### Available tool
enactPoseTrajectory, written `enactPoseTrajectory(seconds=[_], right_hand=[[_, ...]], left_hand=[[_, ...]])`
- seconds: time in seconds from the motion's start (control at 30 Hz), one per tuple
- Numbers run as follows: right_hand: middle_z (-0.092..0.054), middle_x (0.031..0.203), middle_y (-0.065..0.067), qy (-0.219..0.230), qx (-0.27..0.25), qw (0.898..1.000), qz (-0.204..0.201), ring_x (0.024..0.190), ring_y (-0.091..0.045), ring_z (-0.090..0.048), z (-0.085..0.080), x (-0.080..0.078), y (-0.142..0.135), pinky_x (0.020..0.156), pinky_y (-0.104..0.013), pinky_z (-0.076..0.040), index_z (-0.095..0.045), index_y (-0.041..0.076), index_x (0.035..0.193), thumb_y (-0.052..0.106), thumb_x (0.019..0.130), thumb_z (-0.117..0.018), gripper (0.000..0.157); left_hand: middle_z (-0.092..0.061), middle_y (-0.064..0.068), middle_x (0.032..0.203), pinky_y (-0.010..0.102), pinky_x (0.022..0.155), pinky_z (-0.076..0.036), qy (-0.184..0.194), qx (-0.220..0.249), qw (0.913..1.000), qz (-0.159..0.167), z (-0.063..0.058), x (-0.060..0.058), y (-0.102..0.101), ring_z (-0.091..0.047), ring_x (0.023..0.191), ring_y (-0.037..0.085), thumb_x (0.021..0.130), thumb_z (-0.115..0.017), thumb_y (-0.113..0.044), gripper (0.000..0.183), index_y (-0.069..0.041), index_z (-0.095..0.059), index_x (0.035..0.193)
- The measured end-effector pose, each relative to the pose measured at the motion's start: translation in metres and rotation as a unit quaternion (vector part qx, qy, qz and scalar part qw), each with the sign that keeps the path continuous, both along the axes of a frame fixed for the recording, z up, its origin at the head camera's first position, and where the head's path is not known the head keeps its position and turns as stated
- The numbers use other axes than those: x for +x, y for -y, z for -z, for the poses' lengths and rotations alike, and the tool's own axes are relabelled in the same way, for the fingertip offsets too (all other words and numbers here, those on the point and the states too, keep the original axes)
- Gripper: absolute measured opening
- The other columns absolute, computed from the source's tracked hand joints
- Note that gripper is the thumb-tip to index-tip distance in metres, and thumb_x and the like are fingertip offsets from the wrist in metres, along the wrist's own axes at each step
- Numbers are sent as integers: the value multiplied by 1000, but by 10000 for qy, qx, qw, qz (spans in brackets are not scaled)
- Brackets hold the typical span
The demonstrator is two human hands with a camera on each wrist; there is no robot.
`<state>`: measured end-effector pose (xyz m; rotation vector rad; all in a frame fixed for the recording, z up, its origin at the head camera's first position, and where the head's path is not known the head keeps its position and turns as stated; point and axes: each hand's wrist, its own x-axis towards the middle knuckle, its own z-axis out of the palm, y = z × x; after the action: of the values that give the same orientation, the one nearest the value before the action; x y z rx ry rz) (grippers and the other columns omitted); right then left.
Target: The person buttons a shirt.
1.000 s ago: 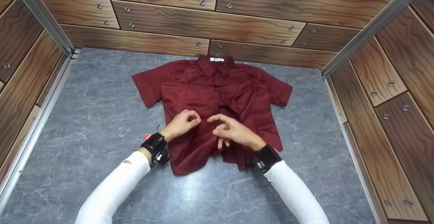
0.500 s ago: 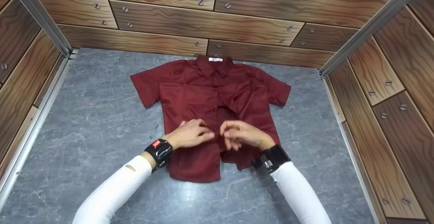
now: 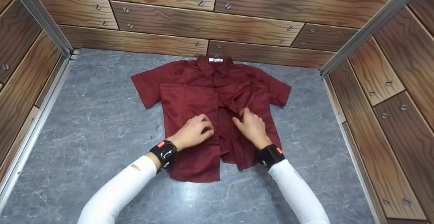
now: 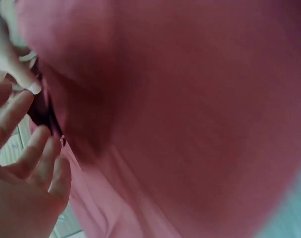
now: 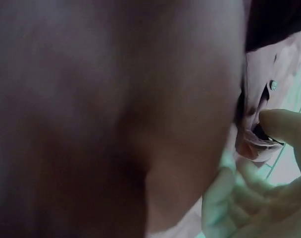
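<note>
A dark red short-sleeved shirt (image 3: pixel 190 98) lies front up, collar (image 3: pixel 215 66) toward the back wall. Its lower part is folded up across the chest in a straight line. The front placket has small buttons, and the right-hand front panel lies pulled aside, showing the inside. My left hand (image 3: pixel 193 132) is over the left panel, fingers loosely bent beside the button edge; in the left wrist view its fingers (image 4: pixel 31 153) are spread apart. My right hand (image 3: pixel 252 127) is over the right panel with fingertips at its bunched edge. In the right wrist view, a gap shows between thumb and fingers (image 5: pixel 220 198).
The shirt lies on a grey marbled surface (image 3: pixel 101 122). Wood-pattern panels (image 3: pixel 162 17) with metal corner rails (image 3: pixel 373 27) enclose the back and both sides. Black cameras (image 3: pixel 271 156) are strapped round both wrists.
The lifted lower left panel has come down flat, its hem now straight. My left hand has let go of the cloth. My right hand has turned and moved right and away, onto the right panel.
</note>
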<state>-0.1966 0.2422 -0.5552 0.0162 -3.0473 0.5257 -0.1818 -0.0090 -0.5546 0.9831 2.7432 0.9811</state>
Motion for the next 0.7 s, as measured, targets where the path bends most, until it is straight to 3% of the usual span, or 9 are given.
enactPoseTrajectory(seconds=[0.13, 0.2, 0.33, 0.37, 0.43, 0.5, 0.53, 0.6, 0.7], right_hand=[[-59, 65, 3, 208, -500, 9985, -120, 61, -21, -59, -6, -2, 9, 57, -38, -46, -59, 21, 75, 42, 86, -61, 24], [-58, 60, 5, 275, -1111, 9928, -345, 56, -16, -58, -10, -3, 16, 54, -33, -44, -59, 20, 71, 40, 86, -61, 25], [-64, 57, 2, 752, -2455, 9617, -962, 50, -15, -62, -14, -3, 31, 48, -29, -47, -61, 16, 72, 37, 89, -62, 27], [-66, 60, 0, 965, -2685, 9514, -1156, 52, -16, -64, -14, -3, 34, 49, -29, -49, -62, 15, 76, 37, 90, -61, 26], [-70, 68, -2, 1488, -2974, 9302, -1552, 58, -18, -68, -14, -3, 36, 52, -31, -52, -64, 15, 85, 37, 91, -61, 23], [-73, 76, -4, 1936, -3063, 9133, -1858, 64, -19, -70, -14, -2, 35, 56, -33, -55, -65, 14, 94, 37, 92, -62, 24], [-73, 79, -5, 2068, -3077, 9080, -1952, 67, -20, -71, -14, -2, 33, 58, -34, -55, -66, 14, 98, 37, 92, -62, 24], [-73, 81, -7, 1996, -3111, 9099, -1883, 68, -20, -71, -13, -3, 24, 58, -34, -55, -68, 13, 102, 36, 93, -62, 25], [-72, 77, -10, 1016, -3156, 9364, -1148, 62, -19, -68, -12, -8, 6, 56, -31, -54, -71, 8, 98, 28, 94, -61, 22]], left_hand=[[-69, 1, 98, 33, 81, -52, 1300, 1184, 9837, -371, 1, -9, -13, -66, 89, 16, 95, -59, -28, 21, -13, -64, 109], [-70, 9, 103, 36, 85, -52, 2324, 2133, 9482, -379, 2, -14, -20, -68, 94, 22, 97, -56, -28, 31, -12, -56, 124], [-62, 18, 124, 46, 94, -49, 3908, 3791, 8383, -287, 6, -22, -31, -64, 109, 30, 101, -50, -32, 49, -22, -38, 147], [-59, 16, 131, 47, 97, -47, 4086, 3978, 8209, -287, 6, -23, -33, -62, 113, 29, 101, -49, -34, 49, -25, -38, 148], [-54, 11, 139, 46, 100, -46, 4211, 4103, 8079, -398, 7, -25, -35, -58, 119, 24, 101, -47, -39, 48, -23, -43, 146], [-52, 9, 142, 44, 102, -45, 4198, 4055, 8101, -548, 8, -25, -34, -55, 123, 23, 101, -46, -39, 48, -14, -49, 142], [-51, 9, 143, 42, 102, -44, 4093, 3943, 8204, -631, 9, -25, -34, -54, 124, 23, 101, -48, -36, 47, -9, -52, 139], [-57, 11, 137, 39, 101, -45, 3766, 3503, 8542, -759, 11, -23, -31, -55, 123, 22, 99, -53, -28, 41, -4, -58, 132], [-62, 10, 129, 34, 97, -47, 3032, 2463, 9184, -632, 13, -18, -25, -60, 114, 21, 92, -63, -14, 36, -5, -61, 127]])
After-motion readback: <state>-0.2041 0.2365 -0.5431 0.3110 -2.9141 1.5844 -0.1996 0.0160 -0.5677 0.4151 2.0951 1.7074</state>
